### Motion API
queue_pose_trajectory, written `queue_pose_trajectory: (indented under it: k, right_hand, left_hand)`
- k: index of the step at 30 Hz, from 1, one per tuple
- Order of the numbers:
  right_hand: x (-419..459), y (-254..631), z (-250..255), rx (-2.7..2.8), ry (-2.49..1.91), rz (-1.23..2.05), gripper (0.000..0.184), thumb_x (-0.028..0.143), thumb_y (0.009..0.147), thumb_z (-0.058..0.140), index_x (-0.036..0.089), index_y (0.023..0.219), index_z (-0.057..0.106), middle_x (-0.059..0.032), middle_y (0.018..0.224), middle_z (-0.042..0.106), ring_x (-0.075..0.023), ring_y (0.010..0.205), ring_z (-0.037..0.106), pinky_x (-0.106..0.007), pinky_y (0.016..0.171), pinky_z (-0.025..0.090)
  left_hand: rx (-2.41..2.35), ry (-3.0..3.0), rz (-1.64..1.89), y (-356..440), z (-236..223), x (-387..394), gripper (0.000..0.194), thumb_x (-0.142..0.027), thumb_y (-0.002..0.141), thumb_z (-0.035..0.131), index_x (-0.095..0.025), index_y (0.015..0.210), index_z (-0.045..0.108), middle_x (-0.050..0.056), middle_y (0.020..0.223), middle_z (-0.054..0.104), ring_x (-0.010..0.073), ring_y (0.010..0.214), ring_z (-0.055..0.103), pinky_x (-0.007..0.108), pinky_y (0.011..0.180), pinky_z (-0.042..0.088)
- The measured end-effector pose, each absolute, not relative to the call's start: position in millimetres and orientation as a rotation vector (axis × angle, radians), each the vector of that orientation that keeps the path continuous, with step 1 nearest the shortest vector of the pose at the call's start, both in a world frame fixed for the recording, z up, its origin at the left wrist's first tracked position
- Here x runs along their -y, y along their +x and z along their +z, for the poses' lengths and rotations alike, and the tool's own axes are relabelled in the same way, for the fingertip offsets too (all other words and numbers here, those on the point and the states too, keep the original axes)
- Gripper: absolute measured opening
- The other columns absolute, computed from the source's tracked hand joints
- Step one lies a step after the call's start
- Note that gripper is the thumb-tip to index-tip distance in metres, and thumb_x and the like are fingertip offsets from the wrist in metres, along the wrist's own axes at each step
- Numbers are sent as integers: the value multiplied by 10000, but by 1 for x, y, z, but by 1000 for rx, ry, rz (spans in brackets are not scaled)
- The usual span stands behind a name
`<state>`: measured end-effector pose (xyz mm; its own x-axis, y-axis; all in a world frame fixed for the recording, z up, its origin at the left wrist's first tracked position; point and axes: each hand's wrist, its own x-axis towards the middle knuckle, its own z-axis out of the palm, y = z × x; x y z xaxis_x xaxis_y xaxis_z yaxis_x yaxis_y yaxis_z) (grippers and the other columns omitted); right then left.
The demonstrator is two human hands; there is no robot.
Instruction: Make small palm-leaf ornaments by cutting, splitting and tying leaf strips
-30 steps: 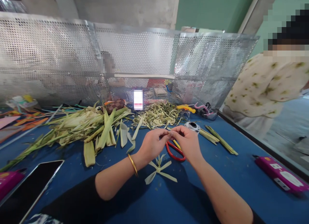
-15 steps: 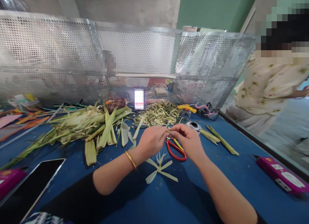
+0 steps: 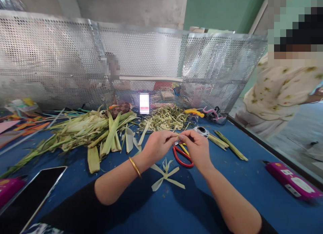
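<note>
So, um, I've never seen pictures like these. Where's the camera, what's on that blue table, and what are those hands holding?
There is no machine here: the left hand and right hand belong to a person wearing the camera on their head. Every picture looks forward and down from there.

The fingertips meet and seem to pinch a small piece, too hidden to name.

Below them, a star of pale leaf strips lies on the blue table. Near the hands are red-handled scissors. Farther back are a heap of long leaves and a pile of thin shreds. A dark-screened phone lies on the left, a purple case on the right. Behind stands a metal mesh screen.
</note>
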<state>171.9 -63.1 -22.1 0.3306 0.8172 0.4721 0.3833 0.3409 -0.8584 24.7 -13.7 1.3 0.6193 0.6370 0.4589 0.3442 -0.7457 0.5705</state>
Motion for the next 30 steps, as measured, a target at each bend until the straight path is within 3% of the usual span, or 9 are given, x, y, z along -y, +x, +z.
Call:
queue_pose_trajectory:
  k: [6, 10, 13, 17, 25, 30]
  right_hand:
    - [60, 172, -23, 1279, -1264, 418, 150, 318, 768, 605, 192, 695, 640, 5, 620, 637, -160, 612, 588, -280, 633, 457]
    - [59, 190, -22, 1515, -1435, 540, 210, 343, 819, 533, 192, 887, 663, -41, 827, 695, -197, 772, 635, -313, 721, 465]
    - [60, 198, -29, 1921, -1875, 240, 191, 251, 761, 587, 150, 913, 644, -102, 889, 661, -230, 796, 614, -307, 671, 427]
    - [59, 190, -45, 2084, -2241, -35, 414, 47, 695, 516, 111, 1100, 577, -182, 1010, 622, -268, 850, 615, -302, 639, 378]
    - [52, 197, -49, 2062, -2154, 119, 552, 56, 662, 511, 127, 1208, 552, -147, 956, 691, -260, 864, 636, -298, 683, 409]
    - [50, 203, -44, 1615, -1717, 552, 655, 101, 609, 518, 173, 1260, 532, -47, 936, 699, -202, 793, 636, -294, 680, 467]
  left_hand:
    - [-859, 2476, 884, 25, 1, 14, 232, -235, 864, 489, -174, 677, 612, 2, 642, 604, 130, 624, 531, 237, 586, 329]
    - [-926, 2484, 923, 21, 1, 7, 214, -240, 860, 503, -183, 680, 603, -7, 639, 600, 131, 628, 534, 237, 582, 319]
    - [-995, 2532, 956, 17, 2, 0, 248, -269, 877, 484, -188, 662, 578, -9, 629, 601, 127, 604, 527, 239, 569, 309]
    - [-1037, 2640, 1008, 11, 2, -6, 258, -265, 904, 435, -189, 695, 566, 6, 657, 617, 140, 638, 544, 244, 596, 321]
    - [-917, 2443, 1089, 8, 8, -11, 306, -257, 887, 432, -183, 623, 568, 2, 631, 613, 124, 618, 553, 228, 622, 378]
    - [-824, 2110, 1097, 7, 15, -14, 305, -301, 845, 501, -174, 584, 593, 1, 603, 625, 122, 599, 563, 225, 621, 428]
